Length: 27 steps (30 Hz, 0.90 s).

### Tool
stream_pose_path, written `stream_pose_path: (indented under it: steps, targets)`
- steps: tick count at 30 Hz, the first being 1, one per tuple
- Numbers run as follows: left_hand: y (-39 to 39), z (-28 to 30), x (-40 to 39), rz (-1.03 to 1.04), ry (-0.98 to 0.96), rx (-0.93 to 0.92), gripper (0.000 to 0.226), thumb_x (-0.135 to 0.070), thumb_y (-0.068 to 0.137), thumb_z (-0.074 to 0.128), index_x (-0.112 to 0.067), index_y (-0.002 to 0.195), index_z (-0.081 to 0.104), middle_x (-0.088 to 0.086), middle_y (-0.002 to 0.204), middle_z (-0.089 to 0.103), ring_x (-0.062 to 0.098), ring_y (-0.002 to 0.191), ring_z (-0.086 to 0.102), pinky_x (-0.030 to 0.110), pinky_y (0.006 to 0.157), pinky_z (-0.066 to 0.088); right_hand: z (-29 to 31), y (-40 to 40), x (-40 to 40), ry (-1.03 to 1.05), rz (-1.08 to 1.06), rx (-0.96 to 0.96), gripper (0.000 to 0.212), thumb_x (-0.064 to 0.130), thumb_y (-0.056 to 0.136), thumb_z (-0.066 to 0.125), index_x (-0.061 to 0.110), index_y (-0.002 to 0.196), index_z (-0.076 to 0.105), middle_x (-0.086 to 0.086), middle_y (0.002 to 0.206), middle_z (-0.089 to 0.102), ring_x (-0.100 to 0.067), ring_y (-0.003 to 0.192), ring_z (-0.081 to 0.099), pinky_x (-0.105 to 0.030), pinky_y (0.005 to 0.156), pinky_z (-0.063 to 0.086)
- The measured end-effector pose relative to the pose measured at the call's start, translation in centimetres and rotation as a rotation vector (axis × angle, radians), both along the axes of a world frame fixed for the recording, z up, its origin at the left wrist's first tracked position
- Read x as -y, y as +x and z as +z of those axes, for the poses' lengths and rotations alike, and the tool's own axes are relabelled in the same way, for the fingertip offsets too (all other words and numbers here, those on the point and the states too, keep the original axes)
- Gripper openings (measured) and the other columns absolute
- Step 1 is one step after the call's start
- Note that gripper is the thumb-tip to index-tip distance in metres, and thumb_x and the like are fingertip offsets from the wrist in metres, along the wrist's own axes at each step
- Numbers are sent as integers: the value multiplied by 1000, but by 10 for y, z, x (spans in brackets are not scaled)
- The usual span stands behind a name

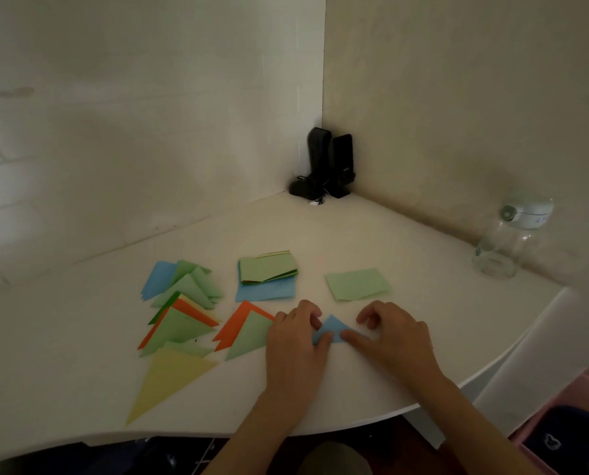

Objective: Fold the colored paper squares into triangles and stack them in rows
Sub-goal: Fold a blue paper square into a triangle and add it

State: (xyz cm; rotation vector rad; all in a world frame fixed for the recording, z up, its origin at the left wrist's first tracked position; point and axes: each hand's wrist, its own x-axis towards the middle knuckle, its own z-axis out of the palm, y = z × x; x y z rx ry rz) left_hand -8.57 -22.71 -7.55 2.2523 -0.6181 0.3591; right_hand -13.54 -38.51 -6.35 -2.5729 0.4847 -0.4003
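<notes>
Currently:
left hand [294, 332]: thumb pressing blue triangle [332, 329], fingers curled on its left edge
right hand [394, 332]: thumb pinning right corner, fingers loosely curled, holding nothing
green square [357, 284]: just beyond right hand

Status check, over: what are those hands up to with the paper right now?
Left hand and right hand both pressing the blue triangle flat on the table. Folded stacks to the left, green square waiting behind. Nothing in the way.
</notes>
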Motion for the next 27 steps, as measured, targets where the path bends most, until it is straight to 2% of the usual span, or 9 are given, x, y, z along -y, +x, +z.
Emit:
stream_pose_path:
  steps: [3, 5, 10, 13, 15, 18, 21, 24, 27]
  targets:
    - [2, 0, -4, -25, -48, -69, 24, -20, 81, 66, -28, 97, 50, -19, 84, 56, 6, 80, 44, 16, 68, 32, 4, 2, 3, 50, 9, -58, 27, 59, 69, 67, 39, 83, 54, 18, 81, 51, -2, 78, 48, -31, 80, 37]
    - [4, -1, -7, -41, -74, -115, 26, -15, 80, 65, -29, 95, 50, -19, 83, 58, 7, 81, 48, 19, 70, 36, 4, 4, 8, 137, 28, -76, 24, 50, 68, 73, 37, 81, 58, 17, 78, 54, 0, 73, 50, -31, 80, 40]
    - [8, -3, -12, -65, -146, -184, 28, -1, 78, 64, -26, 87, 56, -15, 79, 64, 8, 72, 54, 23, 68, 46, 4, 2, 18, 242, 100, -52, 18, 34, 69, 78, 30, 81, 65, 14, 74, 61, 1, 64, 51, -17, 63, 39]
    - [7, -2, -16, -87, -156, -143, 25, 3, 78, 62, -21, 85, 61, -12, 78, 66, 8, 68, 55, 16, 63, 44, 2, 0, 16, 226, 95, -22, 14, 35, 71, 75, 33, 80, 65, 16, 76, 60, 2, 65, 50, -22, 69, 42]
    - [4, -1, -17, -90, -112, -93, 23, 2, 80, 60, -21, 86, 61, -10, 79, 66, 8, 69, 56, 20, 64, 45, 1, -1, 14, 216, 86, -21, 12, 37, 73, 73, 37, 79, 62, 16, 77, 59, 3, 66, 49, -28, 77, 44]
    - [-4, 5, -11, -71, 61, 13, 10, -15, 89, 55, -19, 97, 59, -2, 90, 60, 13, 83, 52, 29, 73, 44, 1, -4, 10, 190, 86, -21, 14, 38, 76, 69, 43, 77, 56, 16, 81, 56, 4, 69, 47, -33, 85, 42]
    - [-13, 12, 3, -37, 214, 72, 25, -31, 91, 54, -13, 110, 56, 6, 102, 55, 23, 92, 49, 35, 79, 41, 2, -7, 7, 184, 89, 2, 15, 38, 78, 67, 44, 78, 54, 15, 86, 56, 1, 75, 48, -34, 87, 40]
    - [-15, 16, 12, 5, 259, 2, 29, -32, 90, 56, -15, 112, 52, 7, 108, 51, 25, 95, 48, 36, 83, 41, 2, -7, 7, 161, 97, -7, 10, 39, 80, 64, 42, 85, 56, 15, 88, 55, -2, 81, 48, -31, 85, 35]
    - [-10, 18, 16, 11, 190, -160, 32, -24, 85, 63, -18, 113, 49, 4, 106, 48, 21, 96, 50, 29, 82, 41, 1, -7, 7, 139, 96, 2, 11, 40, 80, 64, 44, 85, 54, 17, 86, 53, -1, 82, 48, -29, 80, 31]
